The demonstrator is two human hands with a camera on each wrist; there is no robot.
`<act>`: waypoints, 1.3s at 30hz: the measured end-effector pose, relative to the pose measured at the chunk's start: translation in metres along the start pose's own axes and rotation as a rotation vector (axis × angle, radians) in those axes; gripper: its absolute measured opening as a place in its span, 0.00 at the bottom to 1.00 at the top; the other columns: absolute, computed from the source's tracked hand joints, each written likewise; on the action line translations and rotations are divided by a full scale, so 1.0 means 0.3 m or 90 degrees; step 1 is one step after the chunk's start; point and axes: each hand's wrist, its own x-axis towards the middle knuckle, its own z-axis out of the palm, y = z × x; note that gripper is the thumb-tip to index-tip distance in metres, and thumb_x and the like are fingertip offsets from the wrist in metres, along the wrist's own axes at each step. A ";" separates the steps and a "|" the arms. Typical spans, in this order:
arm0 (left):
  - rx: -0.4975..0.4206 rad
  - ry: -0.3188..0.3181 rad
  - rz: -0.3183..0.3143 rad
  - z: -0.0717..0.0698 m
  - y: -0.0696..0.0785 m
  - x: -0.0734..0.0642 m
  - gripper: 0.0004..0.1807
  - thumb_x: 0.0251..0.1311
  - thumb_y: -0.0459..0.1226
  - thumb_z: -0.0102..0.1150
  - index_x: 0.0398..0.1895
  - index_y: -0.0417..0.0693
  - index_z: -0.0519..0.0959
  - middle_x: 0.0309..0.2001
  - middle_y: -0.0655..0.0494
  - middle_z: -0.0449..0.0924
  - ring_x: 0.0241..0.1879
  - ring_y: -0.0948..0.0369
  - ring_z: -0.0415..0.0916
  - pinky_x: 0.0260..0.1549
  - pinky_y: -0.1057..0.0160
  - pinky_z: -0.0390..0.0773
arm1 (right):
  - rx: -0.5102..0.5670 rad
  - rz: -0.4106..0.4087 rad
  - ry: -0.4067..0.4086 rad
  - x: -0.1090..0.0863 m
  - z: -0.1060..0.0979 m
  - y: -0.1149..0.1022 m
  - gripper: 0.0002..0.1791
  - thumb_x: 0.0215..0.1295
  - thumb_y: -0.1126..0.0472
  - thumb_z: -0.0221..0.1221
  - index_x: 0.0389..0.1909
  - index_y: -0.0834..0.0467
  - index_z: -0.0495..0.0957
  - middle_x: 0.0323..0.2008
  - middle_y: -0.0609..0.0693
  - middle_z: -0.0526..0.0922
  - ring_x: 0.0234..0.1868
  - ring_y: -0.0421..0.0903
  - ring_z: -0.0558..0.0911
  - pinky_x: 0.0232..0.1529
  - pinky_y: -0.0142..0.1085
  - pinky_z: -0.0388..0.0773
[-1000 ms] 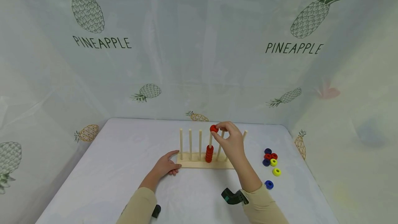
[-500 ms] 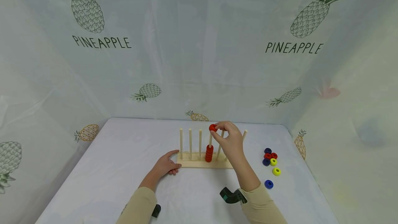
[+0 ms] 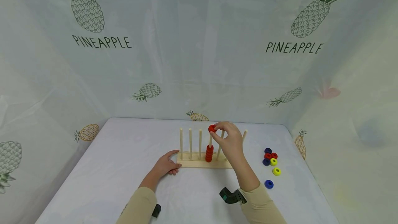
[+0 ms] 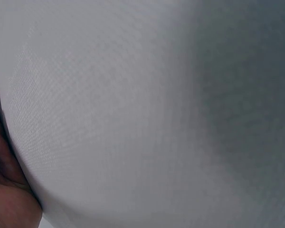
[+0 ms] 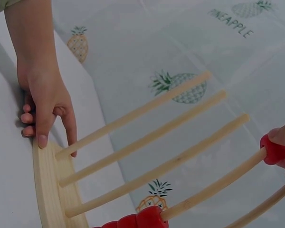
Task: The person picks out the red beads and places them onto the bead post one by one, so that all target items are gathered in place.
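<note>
In the head view, a wooden peg stand [image 3: 194, 164] with a row of upright pegs stands mid-table. My right hand [image 3: 231, 142] pinches a red bead [image 3: 212, 128] between thumb and fingers, right at the tip of one peg. The right wrist view shows that same bead [image 5: 271, 151] meeting the peg's end. Lower on this peg sits a stack of several red beads [image 3: 209, 153]. My left hand [image 3: 166, 164] grips the stand's left end, thumb at the front edge and index finger behind. Only part of the left hand [image 4: 9, 185] shows in the left wrist view.
Right of the stand lie loose beads: dark blue [image 3: 268, 151], red [image 3: 274, 156], yellow [image 3: 276, 171] and blue [image 3: 268, 184]. Three bare pegs, one of them a left peg [image 3: 190, 144], rise left of the red stack. A pineapple-print sheet [image 3: 199, 61] backs the white table [image 3: 124, 155].
My right hand has shifted slightly left with the red bead, which is now more squarely over the peg's tip. The left hand and stand have stayed put.
</note>
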 end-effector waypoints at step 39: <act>0.000 -0.001 -0.005 -0.003 -0.027 0.018 0.41 0.57 0.31 0.68 0.72 0.39 0.60 0.19 0.50 0.81 0.15 0.62 0.77 0.16 0.68 0.74 | -0.037 0.007 -0.045 0.003 -0.009 -0.010 0.09 0.49 0.67 0.75 0.30 0.55 0.84 0.39 0.47 0.86 0.42 0.47 0.77 0.42 0.42 0.72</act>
